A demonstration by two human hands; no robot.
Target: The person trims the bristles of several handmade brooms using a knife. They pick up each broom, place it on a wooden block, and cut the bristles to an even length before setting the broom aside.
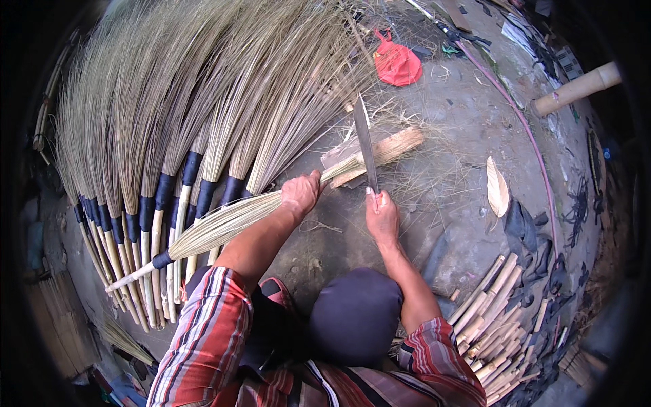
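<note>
My left hand (300,192) grips the bristle end of a straw broom (224,224) that lies across my lap, its bamboo handle pointing lower left. The broom's tip rests on a wooden block (393,146). My right hand (382,214) holds a long knife (365,142) by its handle, blade upright over the bristle tips on the block.
A fan of finished brooms (183,122) with dark bound collars lies to the left. Cut bamboo sticks (491,319) pile at the lower right. A red bag (397,64), a thick bamboo pole (576,88), a thin pink hose (529,136) and straw scraps lie on the concrete floor.
</note>
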